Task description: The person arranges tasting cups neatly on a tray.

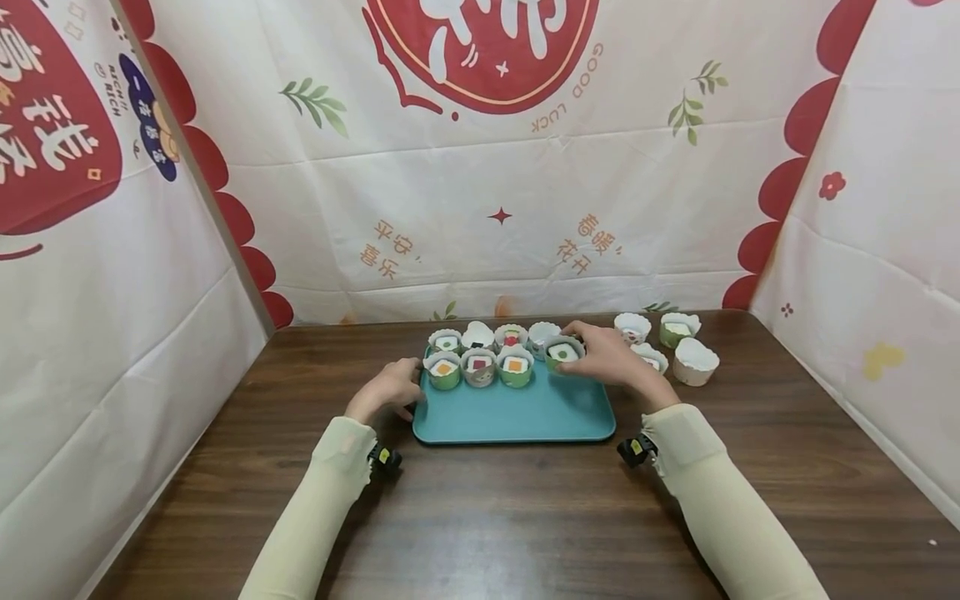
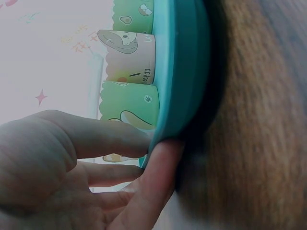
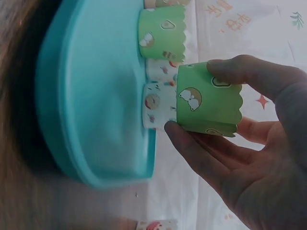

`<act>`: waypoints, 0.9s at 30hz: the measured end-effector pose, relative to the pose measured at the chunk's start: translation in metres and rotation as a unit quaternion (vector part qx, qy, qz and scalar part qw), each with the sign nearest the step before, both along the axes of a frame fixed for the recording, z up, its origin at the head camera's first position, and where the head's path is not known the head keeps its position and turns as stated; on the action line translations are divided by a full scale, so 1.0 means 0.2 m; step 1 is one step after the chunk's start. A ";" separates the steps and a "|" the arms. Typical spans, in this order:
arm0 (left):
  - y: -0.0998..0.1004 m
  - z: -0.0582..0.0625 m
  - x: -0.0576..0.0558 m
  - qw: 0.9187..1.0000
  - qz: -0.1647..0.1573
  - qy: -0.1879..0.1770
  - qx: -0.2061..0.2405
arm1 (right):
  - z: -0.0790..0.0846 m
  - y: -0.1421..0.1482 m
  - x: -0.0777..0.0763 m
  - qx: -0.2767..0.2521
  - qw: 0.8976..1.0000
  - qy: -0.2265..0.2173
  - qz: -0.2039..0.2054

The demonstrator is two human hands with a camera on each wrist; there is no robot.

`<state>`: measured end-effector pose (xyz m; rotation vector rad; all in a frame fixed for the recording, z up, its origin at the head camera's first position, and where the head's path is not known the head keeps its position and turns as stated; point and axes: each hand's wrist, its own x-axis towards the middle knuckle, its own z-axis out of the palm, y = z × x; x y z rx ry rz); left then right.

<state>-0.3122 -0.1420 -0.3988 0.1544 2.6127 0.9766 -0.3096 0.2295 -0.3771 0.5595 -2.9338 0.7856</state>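
Note:
My right hand (image 1: 613, 358) pinches a green paper baking cup (image 3: 206, 108) between thumb and fingers, with a white piece bearing a green mark inside. This cup is held above the back right part of a teal tray (image 1: 510, 417). In the right wrist view, a white patterned cup (image 3: 160, 105) stands on the tray just behind it. My left hand (image 1: 388, 390) pinches the tray's left rim between thumb and finger, close to a green cup (image 2: 129, 103). Several filled cups, such as a pink one (image 1: 480, 373), line the tray's back in two rows.
Several more cups, among them a white one (image 1: 695, 367) and a green one (image 1: 677, 330), stand on the wooden table (image 1: 480, 517) right of the tray. A printed white cloth (image 1: 480, 183) hangs along the back and both sides.

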 end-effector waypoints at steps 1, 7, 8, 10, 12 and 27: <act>0.00 0.00 0.00 1.000 0.002 0.000 -0.001 | 0.00 -0.01 0.00 0.001 1.000 -0.002 -0.003; 0.00 0.01 0.00 1.000 -0.001 0.000 0.002 | -0.04 -0.05 -0.01 -0.016 0.999 -0.026 -0.019; 0.00 0.01 0.00 1.000 -0.003 0.000 0.003 | -0.05 -0.05 -0.01 -0.018 0.999 -0.031 -0.022; 0.00 0.01 0.00 1.000 -0.003 0.001 0.005 | -0.07 -0.05 -0.02 -0.019 0.999 -0.034 -0.026; 0.00 0.01 0.01 1.000 -0.002 0.002 0.007 | -0.08 -0.05 -0.02 -0.020 0.999 -0.034 -0.029; -0.01 0.01 0.00 1.000 -0.001 0.000 0.009 | -0.12 -0.09 -0.02 -0.026 0.998 -0.028 -0.055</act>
